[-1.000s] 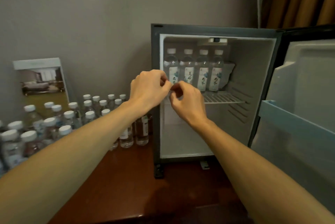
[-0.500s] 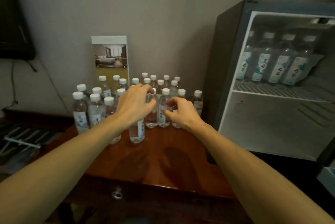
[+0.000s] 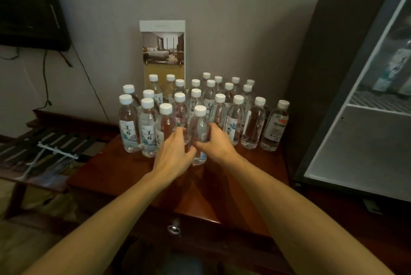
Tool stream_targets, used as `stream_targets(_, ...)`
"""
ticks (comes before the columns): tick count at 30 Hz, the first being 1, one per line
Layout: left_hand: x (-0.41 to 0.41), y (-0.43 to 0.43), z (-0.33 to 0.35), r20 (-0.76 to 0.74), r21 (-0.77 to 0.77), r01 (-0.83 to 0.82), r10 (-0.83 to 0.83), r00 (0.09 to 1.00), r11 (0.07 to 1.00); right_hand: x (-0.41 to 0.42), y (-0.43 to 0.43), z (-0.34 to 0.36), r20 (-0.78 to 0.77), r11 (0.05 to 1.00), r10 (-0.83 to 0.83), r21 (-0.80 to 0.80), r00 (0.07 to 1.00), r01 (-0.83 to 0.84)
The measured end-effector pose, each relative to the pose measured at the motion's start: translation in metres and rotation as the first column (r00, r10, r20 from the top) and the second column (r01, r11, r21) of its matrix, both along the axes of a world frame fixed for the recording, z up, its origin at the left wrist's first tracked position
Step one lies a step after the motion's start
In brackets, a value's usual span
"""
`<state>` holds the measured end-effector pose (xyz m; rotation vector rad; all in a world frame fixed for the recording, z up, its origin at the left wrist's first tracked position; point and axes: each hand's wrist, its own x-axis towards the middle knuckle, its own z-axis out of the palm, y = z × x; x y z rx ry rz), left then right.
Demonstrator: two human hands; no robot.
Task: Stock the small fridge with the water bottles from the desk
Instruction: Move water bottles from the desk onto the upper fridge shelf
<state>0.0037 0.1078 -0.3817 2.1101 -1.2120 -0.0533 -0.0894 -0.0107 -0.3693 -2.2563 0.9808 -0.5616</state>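
Observation:
Several clear water bottles with white caps stand crowded at the back of the wooden desk. One front bottle stands a little ahead of the rest. My left hand curls around its lower left side, and my right hand wraps its right side. The small fridge stands open at the right edge. A few blurred bottles stand on its upper wire shelf, above a lower compartment with nothing visible in it.
A hotel brochure leans on the wall behind the bottles. A dark screen with hanging cables is at the upper left. A slatted rack sits left of the desk. The desk drawer has a keyhole.
My view swung left from the fridge to the desk. Both hands left the fridge shelf, reached over the bottles and closed low around the front bottle.

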Motion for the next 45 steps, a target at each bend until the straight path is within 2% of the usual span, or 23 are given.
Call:
stream_targets(6, 0.006, -0.003, -0.007, -0.047, 0.022, 0.067, -0.066, 0.997, 0.997, 0.004, -0.001, -0.005, 0.047, 0.998, -0.060, 0.015, 0.997, 0.059)
stream_targets(11, -0.002, -0.004, 0.001, -0.066, 0.020, 0.121, -0.119, 0.991, 0.992, -0.013, 0.002, 0.005, 0.075, 0.999, -0.027, 0.021, 0.997, 0.026)
stream_targets(16, -0.017, -0.008, 0.022, -0.187, -0.034, 0.226, -0.229, 0.955, 0.973, -0.047, 0.007, 0.026, 0.144, 0.999, -0.032, -0.028, 0.989, 0.037)
stream_targets(21, -0.050, -0.016, 0.048, -0.222, -0.140, 0.344, -0.368, 0.903, 0.928, -0.100, 0.015, 0.057, 0.237, 0.996, -0.032, -0.071, 0.971, 0.050)
stream_targets(25, -0.089, -0.021, 0.070, -0.165, -0.236, 0.404, -0.446, 0.880, 0.884, -0.151, 0.019, 0.082, 0.296, 0.993, -0.030, -0.103, 0.955, 0.063)
stream_targets(30, -0.145, -0.035, 0.090, -0.036, -0.365, 0.418, -0.461, 0.887, 0.832, -0.213, 0.021, 0.114, 0.368, 0.989, -0.049, -0.115, 0.928, 0.098)
stream_targets(36, -0.218, -0.069, 0.116, 0.002, -0.517, 0.429, -0.500, 0.866, 0.741, -0.285, 0.006, 0.149, 0.438, 0.979, -0.089, -0.126, 0.894, 0.159)
stream_targets(41, -0.270, -0.105, 0.145, 0.053, -0.540, 0.480, -0.542, 0.839, 0.691, -0.337, -0.013, 0.166, 0.535, 0.966, -0.137, -0.114, 0.834, 0.232)
stream_targets(45, -0.306, -0.139, 0.159, 0.086, -0.516, 0.526, -0.570, 0.817, 0.676, -0.364, -0.036, 0.170, 0.583, 0.916, -0.245, -0.121, 0.774, 0.382)
